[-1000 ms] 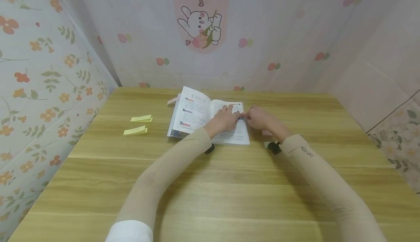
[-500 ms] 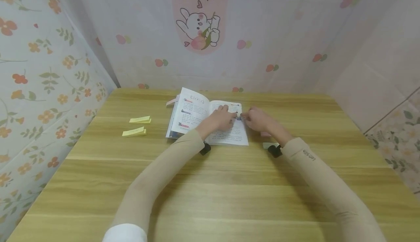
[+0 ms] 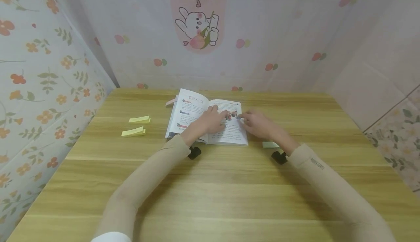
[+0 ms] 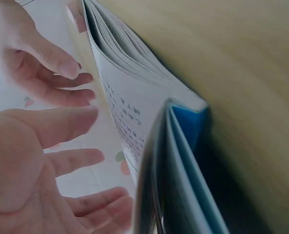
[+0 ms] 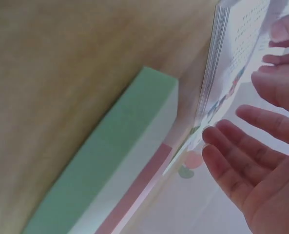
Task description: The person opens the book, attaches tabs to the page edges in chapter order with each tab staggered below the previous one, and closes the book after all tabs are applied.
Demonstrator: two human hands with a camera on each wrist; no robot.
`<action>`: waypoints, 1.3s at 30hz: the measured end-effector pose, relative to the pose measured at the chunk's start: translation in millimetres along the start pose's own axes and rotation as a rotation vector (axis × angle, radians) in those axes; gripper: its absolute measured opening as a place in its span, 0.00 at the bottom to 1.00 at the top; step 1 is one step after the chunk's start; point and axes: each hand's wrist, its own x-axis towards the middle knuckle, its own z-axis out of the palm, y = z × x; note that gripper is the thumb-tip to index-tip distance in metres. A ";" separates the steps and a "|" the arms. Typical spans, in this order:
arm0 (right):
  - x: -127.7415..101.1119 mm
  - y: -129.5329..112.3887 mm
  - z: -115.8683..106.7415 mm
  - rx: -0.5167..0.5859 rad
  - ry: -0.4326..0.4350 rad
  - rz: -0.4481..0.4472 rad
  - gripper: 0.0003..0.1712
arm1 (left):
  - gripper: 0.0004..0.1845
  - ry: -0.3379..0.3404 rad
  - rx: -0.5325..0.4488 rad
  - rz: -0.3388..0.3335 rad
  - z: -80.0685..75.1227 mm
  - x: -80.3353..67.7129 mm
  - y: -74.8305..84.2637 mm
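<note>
An open book lies on the wooden table near its far edge. My left hand hovers over the book's middle with straight fingers; in the left wrist view this left hand shows an empty open palm beside the pages. At the right page's outer edge is my right hand, fingers relaxed and holding nothing. The right wrist view shows this right hand spread next to the book's page edge.
A green sticky pad lies right of the book, seen close as a green pad over a pink one. Two yellow pads lie left. Patterned walls close three sides.
Both hands have drawn back a little toward me. Their fingertips, which met at the right page's upper edge, have parted and uncovered a small picture on the page.
</note>
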 end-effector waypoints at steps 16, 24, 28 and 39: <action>-19.0 -11.2 1.5 0.020 -0.164 0.020 0.38 | 0.31 -0.012 0.012 -0.041 2.6 -40.3 -26.4; -26.8 -12.6 1.4 0.036 -0.223 0.046 0.52 | 0.33 -0.028 0.000 -0.061 6.5 -52.8 -39.8; -27.1 -12.7 1.9 0.034 -0.240 0.043 0.51 | 0.34 -0.034 -0.022 -0.059 5.3 -60.8 -43.1; -25.6 -13.7 1.8 0.000 -0.248 0.018 0.44 | 0.35 -0.101 -0.108 -0.074 7.7 -70.2 -51.3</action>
